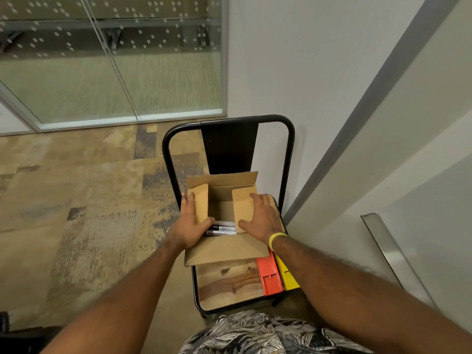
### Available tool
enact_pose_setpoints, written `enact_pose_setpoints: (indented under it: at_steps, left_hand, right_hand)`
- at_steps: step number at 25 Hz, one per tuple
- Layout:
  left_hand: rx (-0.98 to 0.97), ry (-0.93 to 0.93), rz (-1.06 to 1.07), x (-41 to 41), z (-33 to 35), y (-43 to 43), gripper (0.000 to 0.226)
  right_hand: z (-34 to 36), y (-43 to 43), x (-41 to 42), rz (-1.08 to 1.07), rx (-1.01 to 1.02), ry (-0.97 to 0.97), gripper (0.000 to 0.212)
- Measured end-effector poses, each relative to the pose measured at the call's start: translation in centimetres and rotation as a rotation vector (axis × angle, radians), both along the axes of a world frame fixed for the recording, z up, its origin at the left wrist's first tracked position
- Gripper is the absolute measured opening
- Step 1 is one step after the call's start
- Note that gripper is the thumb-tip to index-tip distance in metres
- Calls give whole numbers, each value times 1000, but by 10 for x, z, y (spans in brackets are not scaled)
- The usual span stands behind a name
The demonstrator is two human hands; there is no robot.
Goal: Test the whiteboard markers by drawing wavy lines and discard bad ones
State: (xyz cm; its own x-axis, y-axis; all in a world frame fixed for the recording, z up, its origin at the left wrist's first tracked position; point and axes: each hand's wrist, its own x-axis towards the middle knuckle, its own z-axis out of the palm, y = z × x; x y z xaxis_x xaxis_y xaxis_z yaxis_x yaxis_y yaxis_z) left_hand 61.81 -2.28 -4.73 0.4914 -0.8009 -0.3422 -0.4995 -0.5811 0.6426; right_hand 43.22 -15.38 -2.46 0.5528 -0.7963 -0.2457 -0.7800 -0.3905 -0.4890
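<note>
Two hands on the cardboard box (224, 249): left hand (190, 222) and right hand (264, 221) flat on its flaps (200, 200), fingers spread, pinching nothing; markers (221, 229) inside, chair (227, 284) underneath.

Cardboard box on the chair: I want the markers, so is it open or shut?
Open: the box has flaps spread under the left hand and right hand; markers show inside.

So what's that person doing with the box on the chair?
A person has both hands on a cardboard box that sits on a chair. The left hand lies flat on the box's left flap, and the right hand on its right flap. A few markers show inside, at the near end. None is out of the box yet. An orange piece and a yellow piece lie beside the box.
</note>
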Motion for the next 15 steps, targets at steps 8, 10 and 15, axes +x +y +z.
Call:
enact_pose_setpoints:
  at_steps: [8, 10, 15]
  left_hand:
    - [-470, 541, 494, 13, 16, 36, 25]
    - [-497, 501, 604, 14, 19, 44, 21]
    - [-530, 319, 692, 7, 8, 58, 25]
  right_hand:
    - [-5, 10, 15, -30, 14, 123, 106]
    - [-6, 10, 15, -38, 12, 91, 94]
    - [1, 11, 2, -63, 76, -164, 77]
